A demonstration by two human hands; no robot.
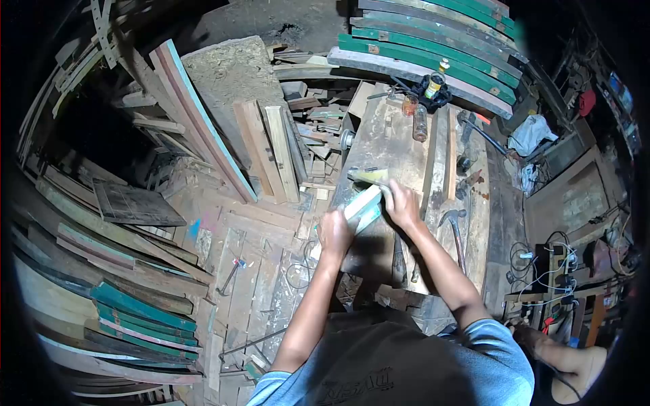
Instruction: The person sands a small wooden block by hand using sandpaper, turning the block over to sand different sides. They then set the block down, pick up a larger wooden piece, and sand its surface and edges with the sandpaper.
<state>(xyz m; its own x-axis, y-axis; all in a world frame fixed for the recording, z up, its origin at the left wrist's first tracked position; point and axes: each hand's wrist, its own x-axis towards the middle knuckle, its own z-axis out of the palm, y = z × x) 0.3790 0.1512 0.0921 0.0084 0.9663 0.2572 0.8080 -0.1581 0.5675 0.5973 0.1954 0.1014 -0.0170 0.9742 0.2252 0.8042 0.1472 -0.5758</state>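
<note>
Two hands worked one pale block [365,201] over the bench [379,139]. The left hand [335,233] had fingers curled tight around its near end; the right hand's [402,204] bent at its far end, grip unclear. It appeared stiff, fairly light, best held endwise.

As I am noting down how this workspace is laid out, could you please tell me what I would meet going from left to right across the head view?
Teal boards at lower left, left hand, pale block, right hand, claw hammer, crumpled white material.
</note>
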